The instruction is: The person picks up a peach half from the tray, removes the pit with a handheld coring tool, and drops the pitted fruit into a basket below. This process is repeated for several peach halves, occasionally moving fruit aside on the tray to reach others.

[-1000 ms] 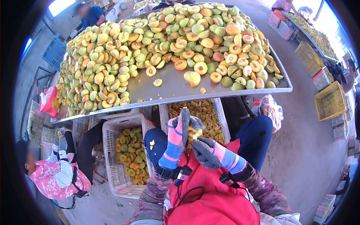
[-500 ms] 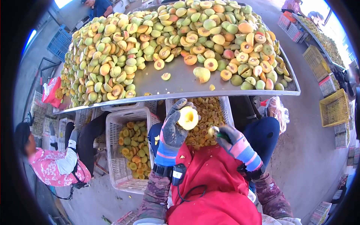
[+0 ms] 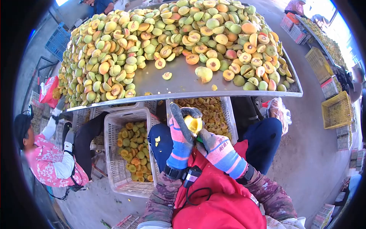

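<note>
I see the peach half (image 3: 193, 124) held just below the near edge of the counter (image 3: 179, 84), cut face up and yellow; my left hand (image 3: 182, 129) grips it, gloved fingers curled over its top and far side; my right hand (image 3: 215, 147) is closed and pressed against the fruit's near side, though whatever it holds is hidden by the glove, so I cannot tell if there is a tool in it. Both hands hover over the white crate (image 3: 213, 114) that sits under the counter's edge, filled with orange fruit pieces; a second white crate (image 3: 131, 152) stands to the left of that one, holding yellow and green halves. My red apron (image 3: 217, 202) lies below the hands. On the counter, a big heap of halved peaches (image 3: 160, 38) covers the far part, with a bare metal strip near its front edge and a few loose halves on it. Left of the counter a person in a pink flowered top (image 3: 49, 168) sits low; to the counter's right stands a yellow crate (image 3: 337, 110) on the floor.
</note>
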The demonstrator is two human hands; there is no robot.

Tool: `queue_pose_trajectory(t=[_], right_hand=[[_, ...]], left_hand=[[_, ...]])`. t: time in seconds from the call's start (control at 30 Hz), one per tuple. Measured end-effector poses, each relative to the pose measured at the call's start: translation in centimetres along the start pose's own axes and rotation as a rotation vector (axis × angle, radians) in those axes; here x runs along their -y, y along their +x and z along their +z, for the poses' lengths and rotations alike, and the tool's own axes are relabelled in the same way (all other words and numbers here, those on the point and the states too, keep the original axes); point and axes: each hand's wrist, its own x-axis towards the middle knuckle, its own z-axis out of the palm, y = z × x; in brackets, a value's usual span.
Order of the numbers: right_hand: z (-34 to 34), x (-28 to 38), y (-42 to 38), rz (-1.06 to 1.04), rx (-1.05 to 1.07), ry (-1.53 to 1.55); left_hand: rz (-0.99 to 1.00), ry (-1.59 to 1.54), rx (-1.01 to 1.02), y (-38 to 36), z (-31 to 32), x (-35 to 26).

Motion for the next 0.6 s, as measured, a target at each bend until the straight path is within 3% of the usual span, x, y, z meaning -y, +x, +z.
queue_pose_trajectory(t=[0.07, 0.1, 0.17, 0.2, 0.23, 0.3, 0.37, 0.43, 0.5, 0.53, 0.57, 0.6], right_hand=[[0.4, -0.5, -0.3, -0.020, 0.026, 0.073], [0.6, -1.0, -0.3, -0.021, 0.030, 0.072], [1.0, -2.2, -0.3, -0.101, 0.134, 0.284], [1.0, -2.7, -0.1, -0.136, 0.141, 0.397], [1.0, -3.0, -0.1, -0.140, 0.142, 0.399], [0.9, -3.4, 0.0, -0.206, 0.186, 0.352], [0.9, -3.8, 0.2, -0.189, 0.207, 0.333], [-0.1, -3.6, 0.7, -0.292, 0.300, 0.248], [-0.5, -3.6, 1.1, -0.313, 0.295, 0.237], [-0.6, -3.8, 1.0, -0.285, 0.283, 0.359], [-0.6, -4.0, 0.9, -0.257, 0.272, 0.485], [-0.9, -4.3, 0.5, -0.119, 0.270, 0.497]], left_hand=[[-0.261, -0.211, 0.001, 0.2, -0.4, -0.1], [-0.261, -0.213, -0.003, 0.5, -1.0, 0.3], [-0.470, -0.545, 0.161, 1.1, -2.4, 1.3], [-0.544, -0.585, 0.125, 1.1, -2.5, 1.2], [-0.540, -0.584, 0.124, 1.1, -2.8, 1.4], [-0.608, -0.763, 0.324, 1.1, -3.2, 2.2], [-0.611, -0.794, 0.333, 0.9, -3.3, 2.3], [-0.667, -0.918, 0.210, 0.7, -3.3, 2.4], [-0.615, -0.907, 0.209, 1.0, -3.2, 2.0], [-0.464, -0.730, 0.190, 1.2, -3.7, 1.4], [-0.314, -0.550, 0.168, 1.5, -4.4, 0.6], [-0.146, -0.035, -0.100, 1.0, -5.3, -0.8]])
